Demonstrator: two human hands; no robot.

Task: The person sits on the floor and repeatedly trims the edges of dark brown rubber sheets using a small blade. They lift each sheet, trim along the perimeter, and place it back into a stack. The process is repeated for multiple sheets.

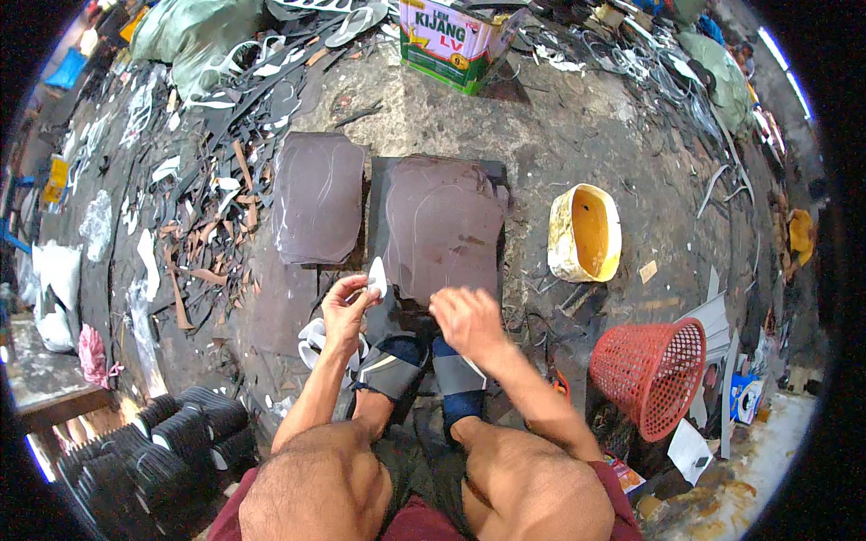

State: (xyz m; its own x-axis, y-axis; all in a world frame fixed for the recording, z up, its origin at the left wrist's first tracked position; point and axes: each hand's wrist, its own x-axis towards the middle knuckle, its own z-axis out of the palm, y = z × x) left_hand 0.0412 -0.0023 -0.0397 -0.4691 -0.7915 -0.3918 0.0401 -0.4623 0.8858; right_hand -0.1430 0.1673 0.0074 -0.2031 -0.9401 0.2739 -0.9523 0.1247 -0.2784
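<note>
My left hand [343, 311] pinches a small white pointed piece [377, 278] between thumb and fingers, just over the near left edge of a brown sheet [446, 225]. The sheet has pale curved lines on it and lies on a dark board [381, 203] in front of my feet. By the sheet's near edge is my right hand [467, 322], its fingers bent and smeared by motion, so I cannot make out whether it holds anything. Left of the board sits another stack of brown sheets [317, 198]. White strap-like pieces [313, 341] lie below my left hand, beside my sandalled foot [390, 368].
To the right stand a cut-down yellow container [559, 236] and a tipped red plastic basket [631, 370]. A square tin [451, 50] stands at the far side. Scraps [212, 216] litter the floor at left; stacks of dark soles [153, 451] stand at lower left.
</note>
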